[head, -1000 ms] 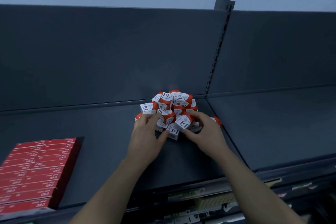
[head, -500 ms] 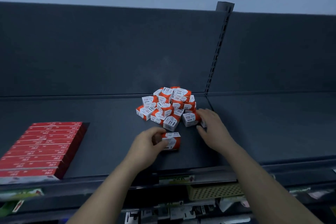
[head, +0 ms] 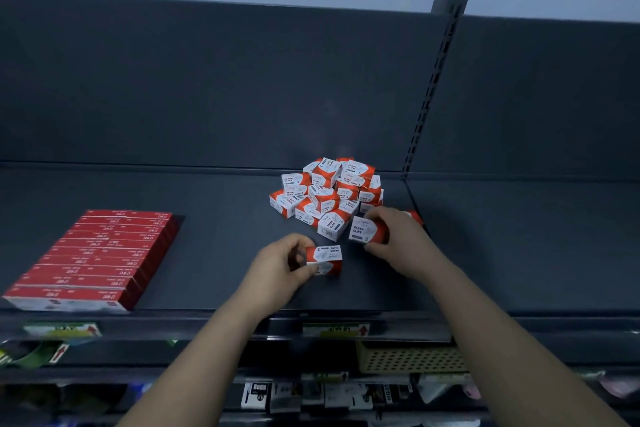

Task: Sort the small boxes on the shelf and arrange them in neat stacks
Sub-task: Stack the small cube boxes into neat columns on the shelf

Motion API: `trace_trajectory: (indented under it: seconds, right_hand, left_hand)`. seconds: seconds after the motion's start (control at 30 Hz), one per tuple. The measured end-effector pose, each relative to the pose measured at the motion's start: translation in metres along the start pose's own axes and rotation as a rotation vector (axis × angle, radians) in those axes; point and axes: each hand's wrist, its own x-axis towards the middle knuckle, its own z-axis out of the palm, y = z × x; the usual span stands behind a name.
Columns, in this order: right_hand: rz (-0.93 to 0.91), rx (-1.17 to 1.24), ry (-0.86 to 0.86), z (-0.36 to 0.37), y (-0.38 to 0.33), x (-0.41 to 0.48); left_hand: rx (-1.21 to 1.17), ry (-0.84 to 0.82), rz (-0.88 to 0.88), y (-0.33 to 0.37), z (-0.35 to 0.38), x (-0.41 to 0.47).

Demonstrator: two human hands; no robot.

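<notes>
Pile: small red-and-white cardboard paper-clip boxes, heaped far on dark metal shelf.
Left hand: pinching one box, nearer.
Right hand: gripping another box at pile's near edge.
Handling: likely light, stiff; pinch opposite faces.

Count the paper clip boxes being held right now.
2. The near box is in the left hand, in front of the pile; the far box is in the right hand, at the pile's front right. Fingers may hide more.
</notes>
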Motion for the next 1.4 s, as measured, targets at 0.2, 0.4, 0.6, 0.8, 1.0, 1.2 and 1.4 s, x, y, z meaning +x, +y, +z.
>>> trace_trajectory:
  seconds: [0.2,0.4,0.6,0.8,1.0,1.2,1.4]
  right_hand:
    - [0.044,0.151,-0.103,0.011,-0.002,-0.02]
    - [0.131,0.286,-0.134,0.012,0.002,-0.023]
    - [0.095,0.444,-0.062,0.02,-0.007,-0.016]
    - [0.048,0.714,-0.185,0.021,-0.02,-0.022]
    - [0.096,0.739,-0.24,0.022,-0.023,-0.022]
    - [0.084,0.858,-0.261,0.025,-0.021,-0.027]
    - [0.035,0.815,-0.102,0.027,-0.019,-0.022]
  left_hand:
    - [-0.018,-0.143,0.024,0.001,-0.007,0.001]
    - [-0.047,-0.163,0.018,0.002,-0.012,-0.002]
    - [-0.032,-0.167,0.003,0.001,-0.012,0.0]
    - [0.039,-0.056,0.001,-0.001,-0.012,-0.002]
    - [-0.088,-0.139,-0.018,0.005,-0.012,-0.004]
    - [-0.122,-0.193,0.024,0.005,-0.012,-0.002]
    - [-0.089,-0.149,0.09,0.01,-0.005,0.0]
